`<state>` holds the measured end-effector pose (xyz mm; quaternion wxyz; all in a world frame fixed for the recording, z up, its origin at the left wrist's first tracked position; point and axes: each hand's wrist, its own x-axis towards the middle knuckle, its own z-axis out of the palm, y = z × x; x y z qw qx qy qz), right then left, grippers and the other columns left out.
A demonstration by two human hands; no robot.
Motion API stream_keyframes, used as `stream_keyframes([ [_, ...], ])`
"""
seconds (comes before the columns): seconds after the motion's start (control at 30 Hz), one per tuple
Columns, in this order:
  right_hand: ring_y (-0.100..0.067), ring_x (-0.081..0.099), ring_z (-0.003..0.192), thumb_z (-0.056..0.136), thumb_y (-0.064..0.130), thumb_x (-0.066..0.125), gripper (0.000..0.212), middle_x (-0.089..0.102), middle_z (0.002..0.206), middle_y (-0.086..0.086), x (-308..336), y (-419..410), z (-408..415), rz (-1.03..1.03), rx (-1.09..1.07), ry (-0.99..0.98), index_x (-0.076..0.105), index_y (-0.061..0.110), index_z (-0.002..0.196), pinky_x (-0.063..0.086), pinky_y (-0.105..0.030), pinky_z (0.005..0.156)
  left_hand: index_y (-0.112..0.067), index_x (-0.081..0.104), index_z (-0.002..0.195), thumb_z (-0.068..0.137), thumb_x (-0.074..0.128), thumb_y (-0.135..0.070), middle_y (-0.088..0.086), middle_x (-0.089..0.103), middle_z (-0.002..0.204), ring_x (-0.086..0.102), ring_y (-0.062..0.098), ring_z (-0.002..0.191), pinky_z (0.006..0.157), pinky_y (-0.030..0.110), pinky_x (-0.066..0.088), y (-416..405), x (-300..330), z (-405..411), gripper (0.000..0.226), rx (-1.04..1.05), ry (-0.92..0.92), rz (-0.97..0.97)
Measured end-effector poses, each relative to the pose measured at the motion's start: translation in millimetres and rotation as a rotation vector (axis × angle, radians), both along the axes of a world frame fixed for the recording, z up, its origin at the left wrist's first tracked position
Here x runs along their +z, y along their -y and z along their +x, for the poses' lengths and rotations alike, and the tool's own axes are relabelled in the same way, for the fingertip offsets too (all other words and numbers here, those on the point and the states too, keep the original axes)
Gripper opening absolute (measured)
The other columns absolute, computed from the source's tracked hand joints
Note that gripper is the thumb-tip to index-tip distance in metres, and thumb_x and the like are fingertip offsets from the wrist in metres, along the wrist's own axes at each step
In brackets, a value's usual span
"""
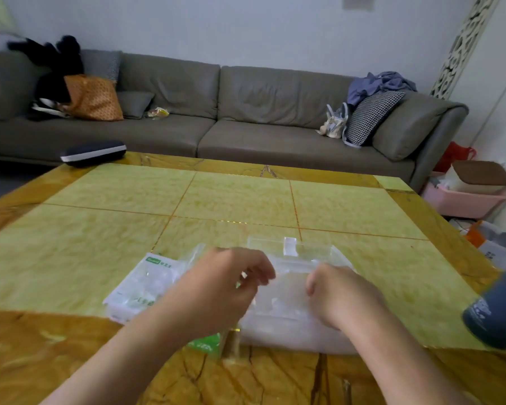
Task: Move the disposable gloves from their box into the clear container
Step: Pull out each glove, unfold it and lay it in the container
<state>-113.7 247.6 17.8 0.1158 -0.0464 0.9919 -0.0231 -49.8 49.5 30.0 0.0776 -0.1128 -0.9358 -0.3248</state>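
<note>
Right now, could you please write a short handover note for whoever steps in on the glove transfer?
Left hand: fingers curled, hovering over the left end of the clear container; whether it pinches anything is unclear.
Right hand: curled, resting on the gloves in the container; grip hidden.
The white and green glove box lies on the table, left of the container, partly behind the left arm.
Done: a bulk of translucent gloves fills the container.
Left: check the box for leftovers and tuck the pile in. Whether the lid is attached cannot be told.
</note>
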Motion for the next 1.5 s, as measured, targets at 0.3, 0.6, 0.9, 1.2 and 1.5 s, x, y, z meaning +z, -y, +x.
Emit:
stream_keyframes([
  [0.3,-0.018,0.062,0.097,0.089,0.004,0.055,0.035,0.065,0.106,0.007,16,45,33,-0.189,0.181,-0.484,0.065,0.022,0.118,0.057,-0.033,0.082,-0.043,0.065,0.103,0.092,0.072,-0.044,-0.024,0.065,0.098,0.061,-0.007,0.089,0.075,0.014,0.049,111,-11,14,0.014,0.324,0.196,-0.178],
  [0.6,-0.030,0.058,0.111,0.069,0.018,0.082,0.066,0.051,0.120,-0.007,-26,126,93,-0.176,0.745,-0.209,0.056,0.025,0.130,0.053,-0.039,0.089,-0.033,0.071,0.079,0.095,0.068,-0.027,-0.017,0.071,0.077,0.067,0.004,0.072,0.061,0.020,0.055,106,-18,8,0.017,0.472,0.122,0.004],
  [0.9,-0.027,0.020,0.146,0.093,-0.008,0.049,0.061,0.029,0.146,-0.004,-30,129,92,-0.264,0.669,-0.230,0.041,0.019,0.147,0.041,-0.040,0.109,-0.030,0.070,0.076,0.097,0.066,-0.020,-0.013,0.069,0.068,0.055,0.005,0.053,0.047,0.017,0.042,103,-11,10,0.024,0.478,0.034,0.236],
  [1.2,-0.025,0.023,0.139,0.090,-0.008,0.052,0.072,0.024,0.154,0.000,-31,121,90,-0.294,0.693,-0.218,0.037,0.023,0.153,0.034,-0.040,0.115,-0.029,0.069,0.090,0.091,0.072,-0.049,-0.010,0.072,0.091,0.066,0.002,0.079,0.075,0.028,0.053,106,-5,18,0.020,0.258,0.157,0.278],
  [1.5,-0.031,0.043,0.120,0.070,-0.001,0.060,0.077,0.049,0.130,-0.005,-52,125,88,-0.283,0.711,-0.324,0.044,0.023,0.142,0.048,-0.042,0.098,-0.034,0.073,0.081,0.096,0.070,-0.029,-0.017,0.068,0.080,0.059,-0.001,0.077,0.064,0.017,0.041,104,-27,3,0.017,0.352,0.120,-0.086],
])
